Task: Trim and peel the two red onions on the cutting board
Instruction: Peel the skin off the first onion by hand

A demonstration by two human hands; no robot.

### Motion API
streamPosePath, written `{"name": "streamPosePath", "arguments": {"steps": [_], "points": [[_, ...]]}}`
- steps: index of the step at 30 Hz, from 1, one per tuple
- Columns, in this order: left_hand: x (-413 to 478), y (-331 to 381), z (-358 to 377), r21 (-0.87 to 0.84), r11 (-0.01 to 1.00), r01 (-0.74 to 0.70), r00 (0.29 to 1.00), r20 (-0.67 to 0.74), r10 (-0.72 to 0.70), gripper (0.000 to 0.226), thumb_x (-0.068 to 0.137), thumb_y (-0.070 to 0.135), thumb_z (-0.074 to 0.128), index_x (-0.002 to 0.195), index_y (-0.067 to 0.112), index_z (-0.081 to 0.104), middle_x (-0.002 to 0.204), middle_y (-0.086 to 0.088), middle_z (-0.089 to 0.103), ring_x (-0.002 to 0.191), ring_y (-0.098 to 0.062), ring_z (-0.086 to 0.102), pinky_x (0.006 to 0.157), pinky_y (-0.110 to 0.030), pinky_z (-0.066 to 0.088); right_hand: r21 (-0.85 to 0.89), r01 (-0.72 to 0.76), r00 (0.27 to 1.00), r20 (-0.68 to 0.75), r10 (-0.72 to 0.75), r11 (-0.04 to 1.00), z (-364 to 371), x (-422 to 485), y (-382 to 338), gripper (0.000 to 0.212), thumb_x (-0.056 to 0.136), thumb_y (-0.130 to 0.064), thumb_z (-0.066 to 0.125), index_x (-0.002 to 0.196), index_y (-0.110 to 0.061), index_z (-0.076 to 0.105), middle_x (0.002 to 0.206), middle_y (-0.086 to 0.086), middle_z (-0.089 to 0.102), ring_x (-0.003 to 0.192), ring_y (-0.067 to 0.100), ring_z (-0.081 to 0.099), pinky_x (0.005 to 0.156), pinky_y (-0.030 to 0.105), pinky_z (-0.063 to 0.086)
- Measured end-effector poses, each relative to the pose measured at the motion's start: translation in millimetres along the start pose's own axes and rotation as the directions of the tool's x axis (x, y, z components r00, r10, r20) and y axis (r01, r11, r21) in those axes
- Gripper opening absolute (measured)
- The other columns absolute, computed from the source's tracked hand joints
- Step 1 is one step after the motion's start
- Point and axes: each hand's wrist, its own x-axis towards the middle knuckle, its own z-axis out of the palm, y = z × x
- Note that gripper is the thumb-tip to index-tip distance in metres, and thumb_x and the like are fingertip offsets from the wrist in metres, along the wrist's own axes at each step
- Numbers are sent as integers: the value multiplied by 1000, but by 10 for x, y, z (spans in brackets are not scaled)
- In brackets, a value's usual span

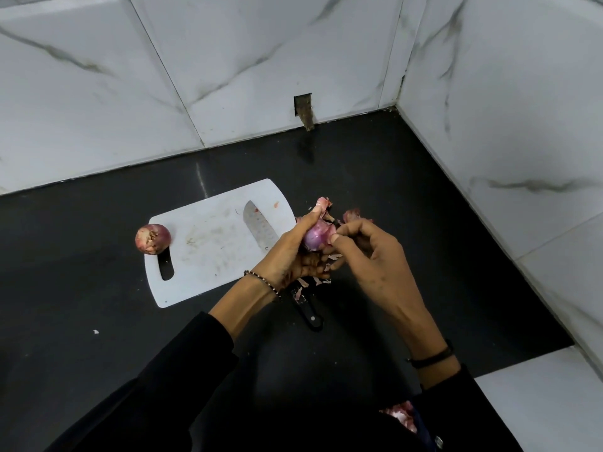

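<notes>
The left hand (293, 256) is cradling the partly peeled red onion (312, 238) just off the cutting board's (208, 236) right edge, its fingers curled round it. The right hand (375, 259) is sitting immediately right of the onion, thumb and fingers pinching a flap of skin (352, 216), so the pull looks set to run rightward. The second red onion (152, 239) is sitting unpeeled at the board's left edge.

Glossy black stone counter (408, 223). White plastic cutting board with slot handle (212, 243) flat on it. Steel knife (259, 230): blade on board, black riveted handle past board's near edge, over counter. Unpeeled red onion (152, 239) at board's far-left corner, overlapping its edge. Pink papery peel scraps (318, 281) on counter around knife handle. Small white fleck (96, 331) on counter, well left of handle.
</notes>
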Motion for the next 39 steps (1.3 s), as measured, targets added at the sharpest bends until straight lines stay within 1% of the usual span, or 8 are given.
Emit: {"name": "streamPosePath", "arguments": {"steps": [7,13,18,23,29,32,35,39], "points": [[-16,16,-93,-96,995,39,999,17,-38,44,96,53,50,108,12,63,104,-16,72,93,-28,69,86,-42,55,361,-91,988,-82,128,928,14,38,20,18,99,-12,53,86,-10,65,90,7,75,83,18,72,64,25,56],[-48,-26,-156,-127,990,53,998,50,-47,55,93,60,50,88,6,60,70,-13,52,52,-16,53,52,-25,51,393,-85,967,-189,171,916,14,74,107,16,99,-17,56,91,-6,65,90,8,71,80,20,68,62,28,53],[-9,-28,-227,-55,998,28,997,75,-24,82,81,79,41,106,2,58,56,-9,49,37,-15,39,43,-20,39,26,-85,966,-244,88,996,-6,67,238,14,88,-34,74,98,-25,69,92,-2,72,83,14,70,67,29,57],[-27,6,-245,3,999,-46,998,49,46,69,96,62,39,69,4,65,49,-11,50,36,-17,39,39,-20,40,-303,-46,983,-184,-11,952,23,61,240,27,93,-46,64,114,-30,68,103,-13,66,89,2,66,76,34,60],[-110,69,-161,81,987,-139,988,-64,144,56,97,55,46,59,19,66,50,-6,59,37,-15,49,41,-20,41,-372,155,954,-185,-237,915,76,32,93,17,92,-22,70,108,-25,64,105,-16,62,93,-1,62,77,10,50],[-150,58,-118,159,968,-196,975,-70,209,58,97,60,41,57,30,70,54,0,64,43,-13,54,45,-23,41,-365,203,935,-202,-291,908,181,53,-11,10,98,-30,61,107,-26,64,104,-14,64,98,2,62,82,12,48],[-152,-19,-74,256,939,-230,966,-53,252,50,91,74,37,87,41,75,83,1,74,77,-17,72,66,-29,54,-396,158,940,-220,-260,905,349,91,-37,26,99,-42,53,111,-21,62,107,-9,61,100,6,58,84,19,47],[-191,-88,-60,267,916,-301,946,-40,322,53,95,68,38,93,26,71,92,-3,73,86,-16,69,84,-41,56,-485,78,931,-277,-238,871,430,175,38,19,104,-32,47,105,-16,57,103,-2,55,94,13,54,79,24,45]]}}
